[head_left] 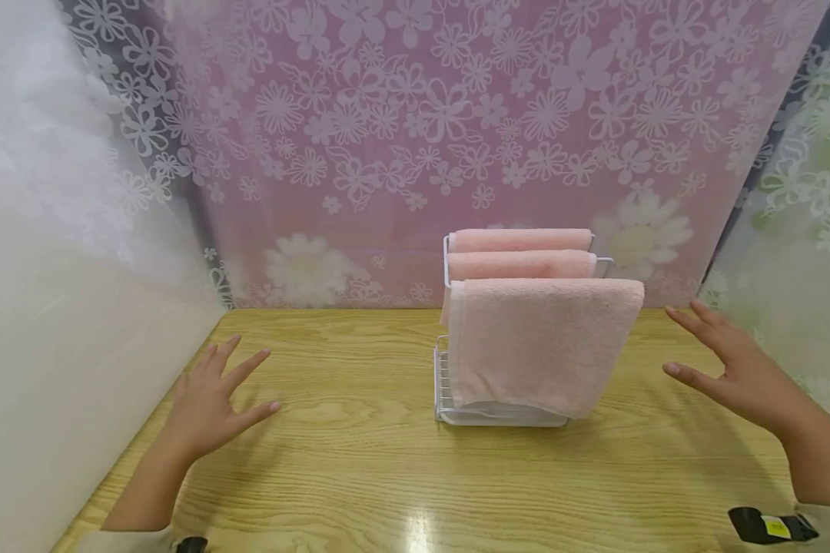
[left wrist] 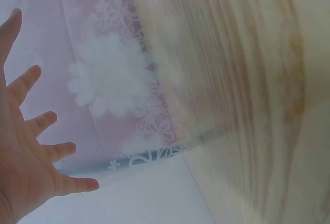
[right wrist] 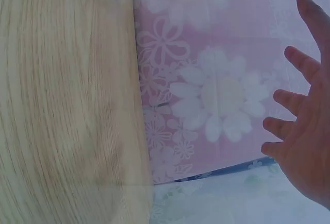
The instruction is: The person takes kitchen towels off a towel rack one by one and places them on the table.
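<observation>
A white wire rack stands on the wooden table, right of the middle in the head view. Over its front bar hangs a pink towel, covering much of the rack. Two more folded pink towels, a middle one and a rear one, hang on the bars behind it. My left hand is held with fingers spread at the left, well apart from the rack. On the right, my right hand has its fingers spread too and touches nothing; the front towel is nearest to it.
A white tray forms the rack's base. The wooden table ends at a pink flowered curtain behind. A pale sheet borders the left side, a pale flowered one the right.
</observation>
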`<state>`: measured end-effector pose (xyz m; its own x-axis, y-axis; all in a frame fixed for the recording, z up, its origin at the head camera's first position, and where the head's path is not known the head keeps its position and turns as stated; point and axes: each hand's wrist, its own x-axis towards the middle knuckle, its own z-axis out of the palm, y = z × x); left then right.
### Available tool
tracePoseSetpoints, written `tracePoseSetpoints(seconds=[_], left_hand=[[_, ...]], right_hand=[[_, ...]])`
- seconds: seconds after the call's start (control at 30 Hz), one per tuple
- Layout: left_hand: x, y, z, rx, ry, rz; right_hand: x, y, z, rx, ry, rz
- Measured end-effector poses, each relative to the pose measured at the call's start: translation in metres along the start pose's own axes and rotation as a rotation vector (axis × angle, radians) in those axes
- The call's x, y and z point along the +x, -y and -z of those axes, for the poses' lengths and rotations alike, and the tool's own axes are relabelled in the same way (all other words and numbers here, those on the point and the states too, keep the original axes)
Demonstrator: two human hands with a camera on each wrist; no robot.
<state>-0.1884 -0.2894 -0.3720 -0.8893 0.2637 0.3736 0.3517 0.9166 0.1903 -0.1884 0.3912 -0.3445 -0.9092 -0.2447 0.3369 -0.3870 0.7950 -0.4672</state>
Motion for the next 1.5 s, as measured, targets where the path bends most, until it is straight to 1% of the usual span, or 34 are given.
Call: tracePoseSetpoints(seconds=[0.2,0.43,0.57,0.7,0.83,0.93,1.07,1.13,1.23,1.37,1.5], left_hand=[[0.003,-0.001,-0.005,-0.026,-0.019,-0.019],[0.007,-0.005,-0.009,-0.048,-0.047,-0.047],[0.008,-0.007,-0.011,-0.071,-0.062,-0.057],[0.010,-0.007,-0.012,-0.090,-0.077,-0.064],[0.010,-0.008,-0.015,-0.115,-0.082,-0.071],[0.010,-0.008,-0.017,-0.132,-0.086,-0.076],[0.011,-0.010,-0.020,-0.146,-0.116,-0.099],[0.012,-0.010,-0.021,-0.152,-0.131,-0.113],[0.013,-0.011,-0.022,-0.165,-0.149,-0.124],[0.014,-0.013,-0.022,-0.193,-0.157,-0.122],[0.015,-0.016,-0.021,-0.219,-0.159,-0.117]], right_hand=[[-0.001,0.006,0.000,0.075,0.011,-0.042],[-0.004,0.009,-0.004,0.134,-0.030,-0.042],[-0.005,0.013,-0.007,0.183,-0.081,0.001],[-0.005,0.017,-0.010,0.259,-0.146,0.079],[-0.005,0.020,-0.012,0.333,-0.177,0.117],[-0.004,0.020,-0.014,0.448,-0.185,0.135],[-0.002,0.020,-0.016,0.623,-0.205,0.192],[-0.002,0.021,-0.017,0.667,-0.222,0.215],[-0.001,0.024,-0.017,0.711,-0.239,0.221],[0.001,0.031,-0.017,0.768,-0.228,0.199],[0.001,0.037,-0.017,0.791,-0.219,0.177]])
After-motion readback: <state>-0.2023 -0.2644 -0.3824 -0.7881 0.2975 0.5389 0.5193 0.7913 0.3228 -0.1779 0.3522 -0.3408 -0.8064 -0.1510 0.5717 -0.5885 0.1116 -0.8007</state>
